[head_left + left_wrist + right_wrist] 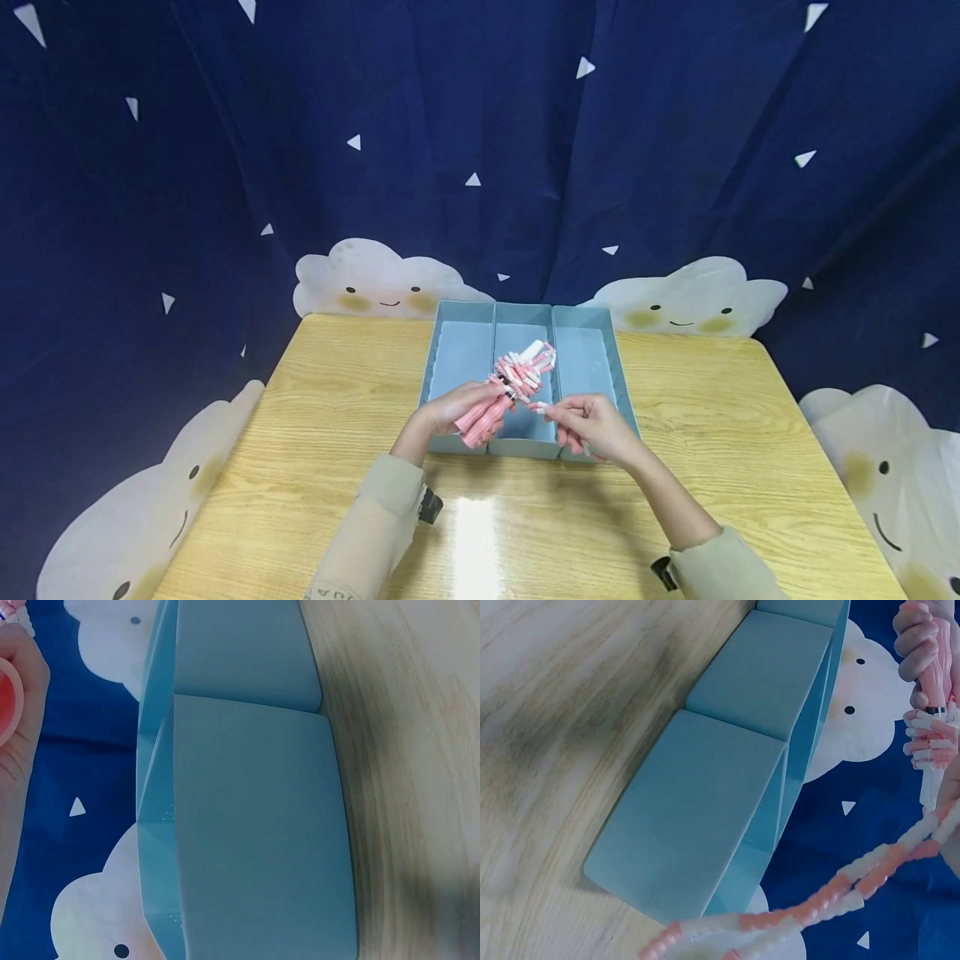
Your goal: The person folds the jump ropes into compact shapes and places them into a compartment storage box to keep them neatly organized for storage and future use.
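My left hand (456, 406) grips the pink handles (487, 418) of a beaded jump rope, above the front of the blue bins. Pink and white beads (517, 372) are wound in a bundle just beyond the fingers, with a white tube end sticking out. To the right, my right hand (596, 423) pinches a beaded length of the rope that runs out of the bundle. The right wrist view shows two strands of beaded rope (832, 889) hanging from that hand. In the left wrist view, the open end of a pink handle (7, 701) shows at the left hand.
Three light blue bins (459, 305) stand side by side on the wooden table (360, 392), under both hands. A dark blue curtain (420, 108) with white triangles and smiling clouds hangs behind and around the table. Black straps (430, 506) show at the sleeves.
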A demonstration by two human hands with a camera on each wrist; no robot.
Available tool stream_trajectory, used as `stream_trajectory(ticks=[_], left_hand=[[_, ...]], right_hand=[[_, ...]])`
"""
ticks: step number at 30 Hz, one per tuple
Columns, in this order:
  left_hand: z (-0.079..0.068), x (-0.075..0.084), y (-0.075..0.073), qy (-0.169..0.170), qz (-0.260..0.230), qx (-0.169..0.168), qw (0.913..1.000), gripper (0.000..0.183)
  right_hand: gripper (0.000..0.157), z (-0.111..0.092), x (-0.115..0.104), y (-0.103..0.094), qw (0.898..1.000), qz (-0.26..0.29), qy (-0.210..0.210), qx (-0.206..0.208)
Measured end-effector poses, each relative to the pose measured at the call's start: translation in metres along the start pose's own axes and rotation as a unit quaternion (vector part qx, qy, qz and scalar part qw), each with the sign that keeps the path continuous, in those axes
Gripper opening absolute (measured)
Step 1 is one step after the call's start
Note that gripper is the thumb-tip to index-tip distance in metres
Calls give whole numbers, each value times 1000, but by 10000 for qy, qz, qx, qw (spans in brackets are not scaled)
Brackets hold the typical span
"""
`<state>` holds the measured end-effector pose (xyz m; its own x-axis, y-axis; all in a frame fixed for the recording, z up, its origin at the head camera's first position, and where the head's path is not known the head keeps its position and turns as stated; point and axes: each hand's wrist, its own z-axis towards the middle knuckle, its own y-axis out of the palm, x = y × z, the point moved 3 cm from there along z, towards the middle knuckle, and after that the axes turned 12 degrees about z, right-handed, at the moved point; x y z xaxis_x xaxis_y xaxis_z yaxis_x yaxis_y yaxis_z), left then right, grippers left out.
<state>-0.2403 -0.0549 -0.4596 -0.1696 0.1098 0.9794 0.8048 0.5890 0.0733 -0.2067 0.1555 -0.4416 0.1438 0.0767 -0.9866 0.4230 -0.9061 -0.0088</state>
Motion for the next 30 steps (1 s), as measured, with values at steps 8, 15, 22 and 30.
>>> stream_trajectory(ticks=[8, 15, 22, 30], left_hand=[[0, 0, 0, 11, 25, 24, 10000, 36], [0, 1, 2, 6, 125, 0, 9999, 34], [7, -14, -3, -232, 365, -6, 9991, 39], [7, -16, 0, -445, 593, -248, 9969, 40]], right_hand=[[38, -1, -6, -2, 9996, -241, -142, 32], [41, 1, -9, -4, 9970, -609, -283, 382], [39, 0, -15, -3, 9942, -897, -394, 453], [36, 1, -24, -4, 9836, -1504, -814, 564]])
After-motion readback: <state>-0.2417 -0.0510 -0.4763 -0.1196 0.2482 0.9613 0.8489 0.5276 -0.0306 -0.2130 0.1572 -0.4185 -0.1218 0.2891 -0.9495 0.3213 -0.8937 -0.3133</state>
